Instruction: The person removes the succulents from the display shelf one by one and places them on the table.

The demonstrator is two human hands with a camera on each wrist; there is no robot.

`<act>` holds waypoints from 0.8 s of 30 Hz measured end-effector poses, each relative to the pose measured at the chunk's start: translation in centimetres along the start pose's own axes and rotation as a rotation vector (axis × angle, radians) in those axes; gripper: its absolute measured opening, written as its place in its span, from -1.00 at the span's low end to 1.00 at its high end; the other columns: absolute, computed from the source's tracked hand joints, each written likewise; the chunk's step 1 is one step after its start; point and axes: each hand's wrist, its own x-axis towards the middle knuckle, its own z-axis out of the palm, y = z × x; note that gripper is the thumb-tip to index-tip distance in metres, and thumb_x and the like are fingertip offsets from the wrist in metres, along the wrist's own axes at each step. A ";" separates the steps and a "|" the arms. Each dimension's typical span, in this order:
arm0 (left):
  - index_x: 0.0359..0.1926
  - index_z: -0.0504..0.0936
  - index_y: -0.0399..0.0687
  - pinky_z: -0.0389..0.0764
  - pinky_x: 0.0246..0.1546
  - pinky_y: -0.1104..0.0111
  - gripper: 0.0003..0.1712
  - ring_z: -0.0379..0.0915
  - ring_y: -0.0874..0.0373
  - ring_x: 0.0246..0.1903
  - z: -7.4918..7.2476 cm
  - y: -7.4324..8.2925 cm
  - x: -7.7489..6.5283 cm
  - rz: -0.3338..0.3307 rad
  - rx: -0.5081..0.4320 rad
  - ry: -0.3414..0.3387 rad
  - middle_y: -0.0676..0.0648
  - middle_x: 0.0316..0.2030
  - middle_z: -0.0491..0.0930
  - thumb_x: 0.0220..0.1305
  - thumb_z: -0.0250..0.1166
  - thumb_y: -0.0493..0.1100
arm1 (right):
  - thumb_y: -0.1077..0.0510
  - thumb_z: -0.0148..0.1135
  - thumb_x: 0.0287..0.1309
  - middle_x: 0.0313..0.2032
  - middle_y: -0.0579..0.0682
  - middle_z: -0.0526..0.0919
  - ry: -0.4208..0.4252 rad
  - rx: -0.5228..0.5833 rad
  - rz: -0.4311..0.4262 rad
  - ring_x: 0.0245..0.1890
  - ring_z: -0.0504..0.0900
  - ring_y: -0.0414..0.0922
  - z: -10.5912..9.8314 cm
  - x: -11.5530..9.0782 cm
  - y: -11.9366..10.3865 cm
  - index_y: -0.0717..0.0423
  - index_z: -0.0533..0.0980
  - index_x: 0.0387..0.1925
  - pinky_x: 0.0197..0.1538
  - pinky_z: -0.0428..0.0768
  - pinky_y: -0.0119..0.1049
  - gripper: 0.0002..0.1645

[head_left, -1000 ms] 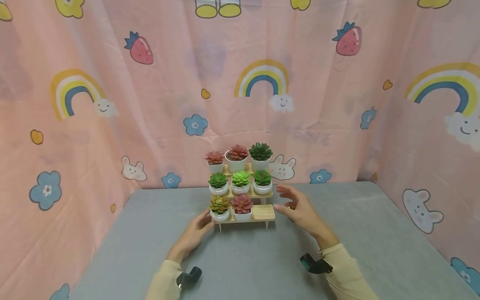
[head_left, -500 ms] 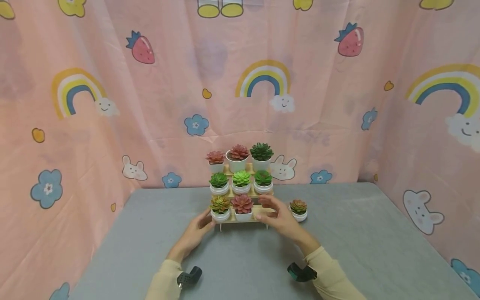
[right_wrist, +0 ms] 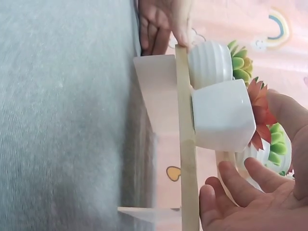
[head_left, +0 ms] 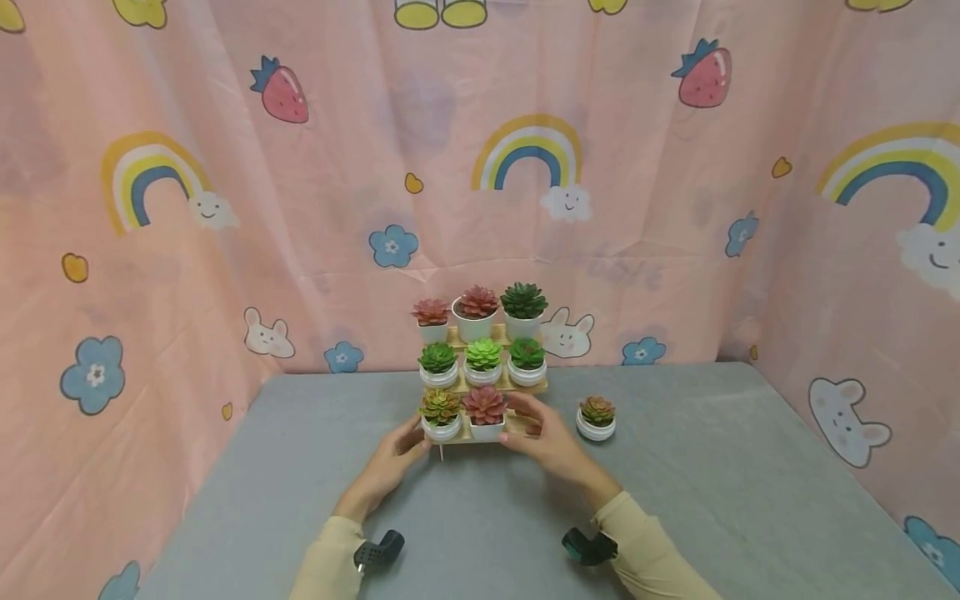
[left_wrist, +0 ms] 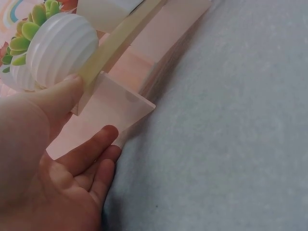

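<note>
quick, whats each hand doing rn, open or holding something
Left hand: holding the left end of the wooden front shelf.
Right hand: open, beside the front-row red succulent; whether it touches can't be told.

One three-tier stand (head_left: 466, 436) holds eight potted succulents (head_left: 482, 356), three, three and two from the top; a ninth succulent (head_left: 596, 421) sits at its four o'clock on one counter (head_left: 697, 467), with two hands (head_left: 388, 461) in view.

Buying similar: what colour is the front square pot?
The square pot is white, clearest from the right wrist.
</note>
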 end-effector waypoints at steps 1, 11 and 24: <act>0.57 0.11 -0.22 0.33 0.42 -0.12 -0.26 0.28 -0.32 0.42 0.0 0.0 0.0 -0.004 -0.003 0.001 -0.40 0.41 0.34 0.51 0.16 -0.14 | 0.25 0.34 0.25 0.35 0.36 0.44 -0.002 -0.001 -0.002 0.39 0.39 0.29 0.1 0.1 0.1 0.29 0.31 0.41 0.38 0.39 0.27 -0.26; 0.56 0.15 -0.16 0.33 0.42 -0.12 -0.27 0.30 -0.29 0.42 0.0 0.1 -0.1 -0.030 -0.007 0.021 -0.37 0.40 0.37 0.50 0.17 -0.14 | 0.20 0.33 0.28 0.33 0.39 0.44 -0.025 -0.021 -0.004 0.37 0.41 0.28 1.0 0.5 0.2 0.37 0.22 0.45 0.41 0.36 0.24 -0.19; 0.57 0.14 -0.16 0.30 0.44 -0.12 -0.27 0.26 -0.30 0.44 0.0 0.1 0.0 -0.029 -0.015 0.009 -0.36 0.42 0.34 0.51 0.17 -0.12 | 0.24 0.37 0.25 0.21 0.34 0.57 0.058 -0.035 0.030 0.28 0.52 0.21 1.8 0.6 0.4 0.35 0.39 0.31 0.35 0.46 0.17 -0.35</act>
